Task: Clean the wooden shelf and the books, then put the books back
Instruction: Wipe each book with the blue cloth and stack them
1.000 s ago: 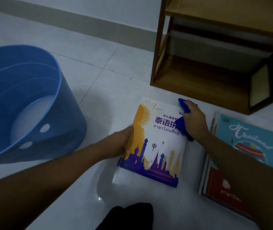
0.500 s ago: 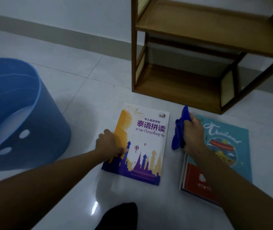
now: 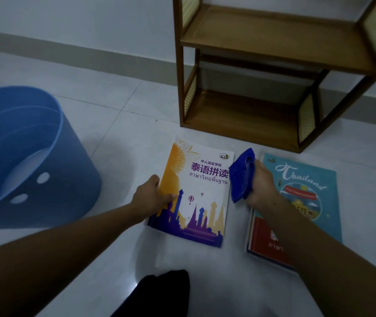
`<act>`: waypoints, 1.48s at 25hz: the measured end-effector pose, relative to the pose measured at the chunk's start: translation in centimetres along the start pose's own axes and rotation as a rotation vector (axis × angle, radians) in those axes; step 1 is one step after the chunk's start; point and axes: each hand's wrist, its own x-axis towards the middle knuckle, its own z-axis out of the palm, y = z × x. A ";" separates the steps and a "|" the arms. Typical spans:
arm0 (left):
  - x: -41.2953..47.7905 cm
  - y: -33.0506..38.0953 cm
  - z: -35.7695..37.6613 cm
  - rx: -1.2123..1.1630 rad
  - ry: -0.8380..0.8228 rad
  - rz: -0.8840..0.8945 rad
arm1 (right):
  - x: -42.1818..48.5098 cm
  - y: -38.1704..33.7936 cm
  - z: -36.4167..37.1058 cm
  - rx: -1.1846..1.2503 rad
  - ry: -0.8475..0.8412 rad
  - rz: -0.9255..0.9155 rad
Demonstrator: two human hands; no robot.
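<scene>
I saw the blue bucket [image 3: 75,170] at my left with a pale patch at its bottom, water or bare plastic I could not tell. A second earlier my right hand [image 3: 262,186] had pressed the blue cloth [image 3: 241,177] on the white book [image 3: 200,202]; now it gripped the bunched cloth just off that book's right edge, beside the stack of books [image 3: 308,191], while my left hand [image 3: 150,197] pinched the book's left edge. Open floor [image 3: 125,133] lay between bucket, book and the wooden shelf [image 3: 262,42].
</scene>
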 end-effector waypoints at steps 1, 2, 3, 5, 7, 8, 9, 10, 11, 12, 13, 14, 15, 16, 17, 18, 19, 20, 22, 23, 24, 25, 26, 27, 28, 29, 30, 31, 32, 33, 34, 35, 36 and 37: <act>-0.2 0.0 0.0 -0.053 -0.002 -0.005 | -0.3 0.0 0.1 0.042 -0.013 0.021; -0.5 0.1 -0.1 -0.115 -0.012 0.002 | -0.8 0.0 0.3 0.083 -0.025 0.043; -0.8 0.6 -0.3 -0.171 -0.034 0.008 | -1.3 -0.3 0.5 0.125 -0.033 0.058; -1.4 1.5 -0.9 -0.262 -0.063 0.023 | -2.3 -0.8 0.9 0.183 -0.022 0.096; -2.2 2.6 -1.5 -0.336 -0.048 0.055 | -2.9 -1.1 1.5 0.189 -0.016 0.130; -2.6 3.2 -1.7 -0.363 -0.034 0.079 | -3.0 -1.5 1.8 0.176 -0.023 0.140; -3.0 3.8 -1.8 -0.379 -0.023 0.099 | -3.1 -1.7 2.2 0.150 -0.027 0.156; -3.5 4.3 -1.9 -0.383 -0.014 0.119 | -3.3 -2.1 2.7 0.133 -0.029 0.166; -3.8 4.8 -2.0 -0.371 -0.005 0.135 | -3.6 -2.5 3.2 0.122 -0.043 0.170; -4.1 5.2 -2.0 -0.356 0.007 0.145 | -3.9 -2.8 3.6 0.120 -0.044 0.173; -4.3 5.7 -2.0 -0.330 0.025 0.159 | -4.3 -3.1 4.1 0.130 -0.038 0.179; -4.6 6.0 -1.8 -0.296 0.048 0.176 | -4.7 -3.3 4.5 0.131 -0.034 0.185; -4.9 6.5 -1.8 -0.248 0.076 0.200 | -4.9 -3.5 4.8 0.126 -0.037 0.187; -5.2 7.1 -1.9 -0.191 0.107 0.233 | -5.1 -3.7 5.1 0.123 -0.049 0.194; -5.7 7.7 -2.1 -0.129 0.135 0.274 | -5.3 -3.9 5.4 0.129 -0.072 0.193; -6.2 8.6 -2.4 -0.070 0.166 0.318 | -5.7 -4.4 5.8 0.150 -0.093 0.183; -6.7 9.4 -2.9 -0.016 0.194 0.368 | -6.0 -5.0 6.3 0.167 -0.112 0.159; -7.4 10.3 -3.4 0.043 0.218 0.427 | -6.6 -5.9 7.0 0.166 -0.138 0.128; -9.1 12.2 -4.4 0.244 0.233 0.573 | -8.5 -8.5 8.7 0.058 -0.185 0.034; -10.1 13.3 -4.8 0.362 0.239 0.643 | -9.5 -9.9 9.5 -0.045 -0.183 -0.028; -11.1 14.4 -5.1 0.465 0.259 0.703 | -10.5 -11.2 10.1 -0.148 -0.137 -0.098; -11.9 15.4 -5.3 0.537 0.281 0.755 | -11.3 -12.2 10.4 -0.221 -0.066 -0.171; -12.7 16.6 -5.7 0.583 0.303 0.806 | -12.3 -13.6 10.5 -0.279 0.024 -0.256; -13.2 17.5 -5.8 0.611 0.303 0.848 | -13.1 -14.7 10.3 -0.323 0.113 -0.322; -13.9 18.4 -6.1 0.619 0.293 0.890 | -14.1 -15.9 9.8 -0.344 0.165 -0.371; -14.5 19.3 -6.5 0.616 0.254 0.927 | -15.2 -17.1 9.2 -0.351 0.183 -0.414; -14.9 20.0 -7.0 0.597 0.160 0.947 | -16.2 -18.1 8.5 -0.358 0.182 -0.455; -15.5 21.0 -7.9 0.550 0.020 0.925 | -17.3 -19.4 8.0 -0.381 0.172 -0.511; -16.0 21.9 -9.0 0.472 -0.147 0.866 | -18.2 -20.4 7.6 -0.420 0.146 -0.562; -16.2 23.0 -10.6 0.401 -0.283 0.809 | -19.5 -21.6 7.2 -0.443 0.106 -0.613; -16.2 24.1 -12.2 0.363 -0.358 0.752 | -20.8 -22.7 6.9 -0.449 0.060 -0.655; -15.8 25.1 -14.0 0.325 -0.334 0.708 | -22.0 -23.7 6.5 -0.424 0.012 -0.690; -15.7 26.3 -15.9 0.258 -0.225 0.685 | -23.3 -24.7 6.0 -0.384 -0.040 -0.722; -15.3 27.0 -17.5 0.127 -0.076 0.653 | -24.3 -25.4 5.6 -0.339 -0.092 -0.738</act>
